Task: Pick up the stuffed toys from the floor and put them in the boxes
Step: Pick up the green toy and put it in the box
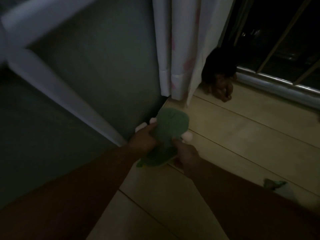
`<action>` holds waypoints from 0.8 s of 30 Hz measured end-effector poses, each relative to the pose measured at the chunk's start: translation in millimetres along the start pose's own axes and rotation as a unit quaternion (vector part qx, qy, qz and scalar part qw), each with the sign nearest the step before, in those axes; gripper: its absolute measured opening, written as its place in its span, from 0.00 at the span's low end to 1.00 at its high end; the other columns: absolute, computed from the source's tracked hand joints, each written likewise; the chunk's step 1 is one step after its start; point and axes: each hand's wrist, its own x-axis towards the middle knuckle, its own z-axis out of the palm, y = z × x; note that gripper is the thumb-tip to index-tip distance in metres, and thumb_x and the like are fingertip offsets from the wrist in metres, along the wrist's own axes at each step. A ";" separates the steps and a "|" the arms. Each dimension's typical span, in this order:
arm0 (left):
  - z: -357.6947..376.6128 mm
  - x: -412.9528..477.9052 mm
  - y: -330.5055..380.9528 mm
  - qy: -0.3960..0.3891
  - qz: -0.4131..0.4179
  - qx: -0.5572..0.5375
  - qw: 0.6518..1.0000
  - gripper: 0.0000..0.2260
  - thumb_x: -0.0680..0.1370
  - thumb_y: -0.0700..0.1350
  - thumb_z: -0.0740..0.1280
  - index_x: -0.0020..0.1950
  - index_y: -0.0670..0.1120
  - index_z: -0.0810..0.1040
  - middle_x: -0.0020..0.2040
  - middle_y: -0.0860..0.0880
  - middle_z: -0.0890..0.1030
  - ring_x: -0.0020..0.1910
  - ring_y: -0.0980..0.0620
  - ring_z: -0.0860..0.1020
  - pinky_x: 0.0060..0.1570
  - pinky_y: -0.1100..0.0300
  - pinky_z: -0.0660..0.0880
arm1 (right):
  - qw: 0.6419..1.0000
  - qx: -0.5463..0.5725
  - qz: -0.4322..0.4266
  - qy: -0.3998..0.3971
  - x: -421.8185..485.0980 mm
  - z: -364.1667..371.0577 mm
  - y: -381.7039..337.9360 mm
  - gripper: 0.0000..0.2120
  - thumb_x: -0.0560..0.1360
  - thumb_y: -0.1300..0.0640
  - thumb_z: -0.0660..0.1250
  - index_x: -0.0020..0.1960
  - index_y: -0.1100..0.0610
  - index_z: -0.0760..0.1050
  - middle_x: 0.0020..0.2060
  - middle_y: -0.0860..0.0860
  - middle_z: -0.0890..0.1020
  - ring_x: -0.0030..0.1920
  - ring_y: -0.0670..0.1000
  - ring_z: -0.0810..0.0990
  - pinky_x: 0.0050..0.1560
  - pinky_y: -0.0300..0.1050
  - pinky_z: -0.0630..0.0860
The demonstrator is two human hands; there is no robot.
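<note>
A green stuffed toy (164, 134) with small white feet is in the middle of the view, just above the pale floor beside a grey wall. My left hand (142, 138) grips its left side and my right hand (186, 152) grips its lower right edge. A dark brown stuffed toy (220, 80) lies on the floor by the window, half behind the curtain. A small green and white toy (277, 186) lies on the floor at the lower right. No box is in view.
A white curtain (180, 49) hangs down to the floor behind the toy. A metal window rail (277, 84) runs along the right. A white bar or frame (57, 80) slants across the grey wall at the left. The room is dim.
</note>
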 end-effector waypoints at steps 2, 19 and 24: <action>2.3 -1.2 3.9 0.008 -0.027 -0.081 0.996 0.29 0.65 0.45 0.69 0.67 0.50 0.73 0.62 0.43 0.74 0.60 0.42 0.74 0.63 0.47 0.71 | 0.999 0.038 0.000 0.006 0.3 -5.2 -0.1 0.29 0.72 0.40 0.68 0.68 0.54 0.69 0.60 0.54 0.77 0.56 0.56 0.77 0.57 0.53 0.76; 20.8 -1.3 36.2 0.026 -0.016 -0.191 0.981 0.17 0.78 0.55 0.63 0.59 0.44 0.80 0.57 0.44 0.81 0.56 0.45 0.78 0.62 0.48 0.72 | 0.980 -0.040 -0.191 0.039 -18.9 -33.2 -29.1 0.21 0.68 0.54 0.73 0.59 0.50 0.72 0.44 0.45 0.78 0.43 0.45 0.78 0.38 0.40 0.75; 32.3 -18.4 64.5 -0.055 0.054 -0.309 0.948 0.18 0.78 0.53 0.64 0.65 0.48 0.75 0.59 0.49 0.81 0.56 0.51 0.80 0.56 0.55 0.76 | 0.974 0.026 -0.216 0.054 -39.3 -55.3 -43.5 0.20 0.66 0.57 0.73 0.55 0.47 0.74 0.41 0.42 0.82 0.41 0.45 0.81 0.34 0.37 0.76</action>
